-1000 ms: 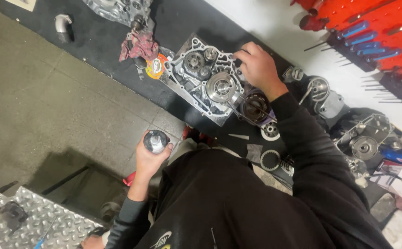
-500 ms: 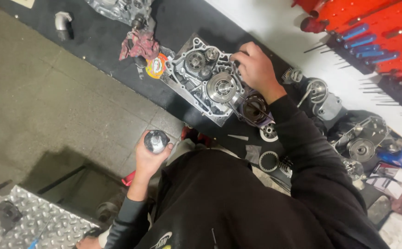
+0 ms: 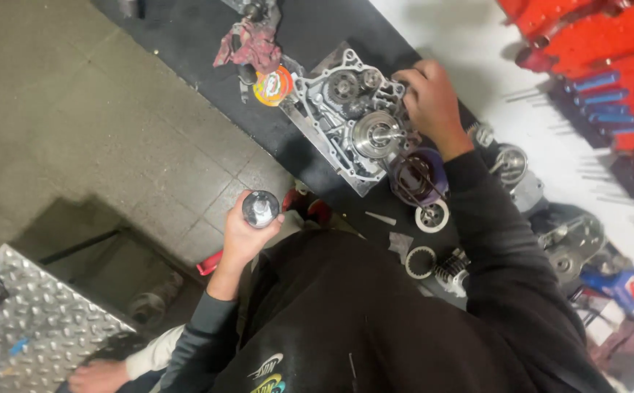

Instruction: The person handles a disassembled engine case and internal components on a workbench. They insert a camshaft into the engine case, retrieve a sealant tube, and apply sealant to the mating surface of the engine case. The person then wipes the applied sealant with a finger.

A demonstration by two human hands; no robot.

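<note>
Presently: left hand (image 3: 248, 233) clenched round a round metal part (image 3: 260, 209), off the worktop (image 3: 208, 29); right hand (image 3: 431, 105) fingers curled on the engine casing (image 3: 346, 116), grip unclear.

Bare bench (image 3: 186, 44) lies open left of the engine case (image 3: 353, 124). A rag (image 3: 248, 44) and round tin (image 3: 273, 85) crowd its upper corner; loose gears (image 3: 422, 260) and a bowl (image 3: 419, 177) block the near side.
</note>
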